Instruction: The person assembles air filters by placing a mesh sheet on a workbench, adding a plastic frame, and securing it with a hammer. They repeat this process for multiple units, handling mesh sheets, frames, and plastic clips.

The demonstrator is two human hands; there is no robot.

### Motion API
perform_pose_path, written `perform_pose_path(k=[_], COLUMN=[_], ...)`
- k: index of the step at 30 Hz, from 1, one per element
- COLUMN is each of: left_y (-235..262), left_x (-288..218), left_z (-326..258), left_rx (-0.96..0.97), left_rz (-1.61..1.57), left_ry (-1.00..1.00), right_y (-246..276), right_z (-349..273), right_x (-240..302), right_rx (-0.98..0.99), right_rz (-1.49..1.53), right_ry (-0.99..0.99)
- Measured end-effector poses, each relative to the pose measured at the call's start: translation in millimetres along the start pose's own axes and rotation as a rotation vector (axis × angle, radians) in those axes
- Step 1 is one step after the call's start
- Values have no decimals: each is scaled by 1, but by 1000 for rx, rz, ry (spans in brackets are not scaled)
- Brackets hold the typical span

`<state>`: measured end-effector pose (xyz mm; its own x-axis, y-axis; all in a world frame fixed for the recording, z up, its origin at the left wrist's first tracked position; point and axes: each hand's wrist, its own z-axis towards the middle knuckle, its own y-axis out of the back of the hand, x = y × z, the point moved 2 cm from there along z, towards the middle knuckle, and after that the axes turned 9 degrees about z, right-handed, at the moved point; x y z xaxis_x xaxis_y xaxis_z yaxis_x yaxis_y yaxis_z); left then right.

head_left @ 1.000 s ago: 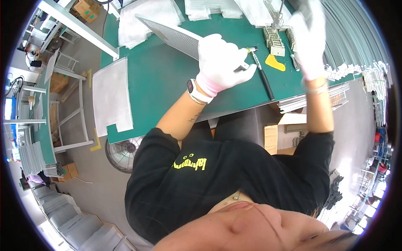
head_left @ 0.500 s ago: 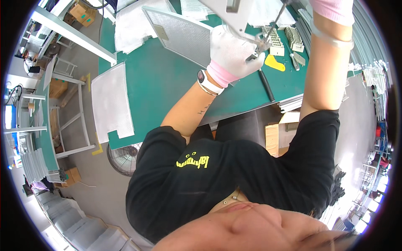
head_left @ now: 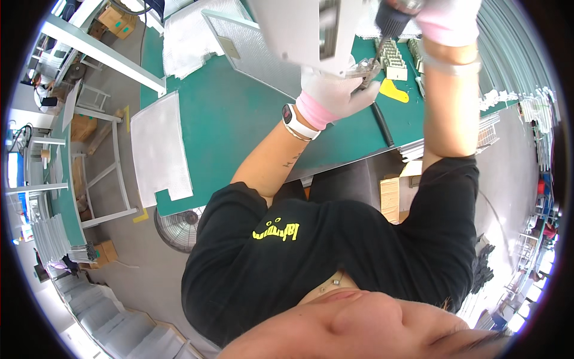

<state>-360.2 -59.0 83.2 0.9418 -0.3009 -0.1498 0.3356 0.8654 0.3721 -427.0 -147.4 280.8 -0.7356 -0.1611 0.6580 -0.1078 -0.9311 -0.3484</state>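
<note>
My left hand (head_left: 332, 99), in a white glove with a pink cuff, is closed round a small metal fitting (head_left: 363, 69) at the lower end of a light grey metal frame piece (head_left: 293, 30). The frame piece has a rectangular slot and rises out of the top edge. My right hand (head_left: 448, 23), gloved as well and partly cut off by the top edge, grips a power screwdriver (head_left: 393, 23). Its black nose points down, and the thin bit reaches to the fitting beside my left fingers. Whether the bit sits in a screw is too small to tell.
On the green table (head_left: 239, 125) lie a mesh panel (head_left: 263, 57), a black-handled tool (head_left: 381, 124), a yellow piece (head_left: 393, 91) and rows of small pale parts (head_left: 394, 63). A white sheet (head_left: 160, 149) covers the left end. Long metal profiles (head_left: 508, 54) are stacked at the right.
My right hand has moved left and down, bringing the screwdriver's nose into view. The frame piece has shifted left and lower; my left hand keeps hold near the same spot.
</note>
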Motion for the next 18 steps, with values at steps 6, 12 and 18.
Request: perform_pose_path(k=[6,12,18], left_y=[-5,10,9], left_x=[2,-5,-5], left_z=[1,7,-10], left_rx=[-78,50,197], left_rz=[-157,-55,48], left_ry=[-27,40,134], right_y=[49,87,98], right_z=[-27,-56,-80], right_x=[-32,-65,-99], right_rx=[-229,-391,-478], right_rz=[102,134,186], right_ry=[21,28,-9])
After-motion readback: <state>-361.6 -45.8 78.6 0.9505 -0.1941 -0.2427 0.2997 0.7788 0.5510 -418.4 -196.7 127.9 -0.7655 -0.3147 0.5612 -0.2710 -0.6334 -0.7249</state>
